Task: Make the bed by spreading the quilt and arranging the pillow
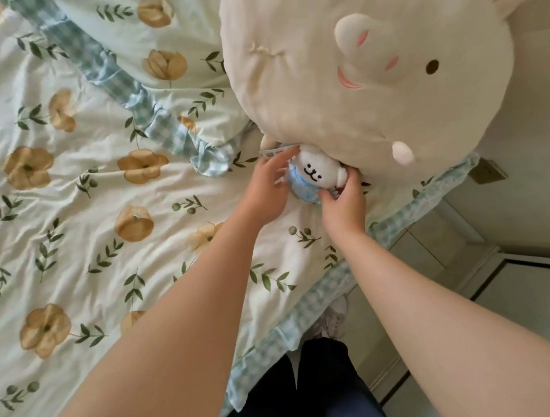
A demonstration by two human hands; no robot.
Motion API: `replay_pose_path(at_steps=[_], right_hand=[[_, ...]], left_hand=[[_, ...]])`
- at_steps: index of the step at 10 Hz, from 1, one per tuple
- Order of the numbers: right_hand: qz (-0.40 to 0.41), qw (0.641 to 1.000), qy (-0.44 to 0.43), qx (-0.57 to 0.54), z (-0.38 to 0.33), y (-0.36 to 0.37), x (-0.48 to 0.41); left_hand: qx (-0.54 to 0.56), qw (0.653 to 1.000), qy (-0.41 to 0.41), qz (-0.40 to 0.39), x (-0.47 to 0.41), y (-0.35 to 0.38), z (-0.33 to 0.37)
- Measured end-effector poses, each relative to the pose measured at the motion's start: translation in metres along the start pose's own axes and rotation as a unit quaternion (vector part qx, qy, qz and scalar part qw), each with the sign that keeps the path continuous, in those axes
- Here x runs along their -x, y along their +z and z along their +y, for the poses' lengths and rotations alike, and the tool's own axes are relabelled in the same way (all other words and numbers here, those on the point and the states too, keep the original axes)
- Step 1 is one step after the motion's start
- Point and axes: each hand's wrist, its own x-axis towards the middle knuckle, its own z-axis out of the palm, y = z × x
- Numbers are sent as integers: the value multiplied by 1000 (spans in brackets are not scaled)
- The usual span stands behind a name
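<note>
Showing no legible words, brands or numbers anywhere on the floral quilt (94,201); paper tag (272,152) beside the small white plush toy (314,171) bearing dark printed marks too blurred to read.

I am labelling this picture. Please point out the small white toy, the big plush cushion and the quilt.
small white toy (314,170): head view, on its face.
big plush cushion (295,96): head view, plain fabric beside its mouth.
quilt (78,210): head view, flat floral middle.

Quilt (77,203) matt creased cloth; pig cushion (353,62) smooth plush.
</note>
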Motion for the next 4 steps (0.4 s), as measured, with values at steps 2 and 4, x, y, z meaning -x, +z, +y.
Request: replay_pose_path(at_steps=[2, 4], right_hand=[[-108, 984, 22, 140, 7, -12, -23], [-140, 981, 81, 107, 9, -28, 0]], left_hand=[[-15, 995, -41, -88, 12, -9, -5], [63, 988, -136, -40, 46, -19, -15]])
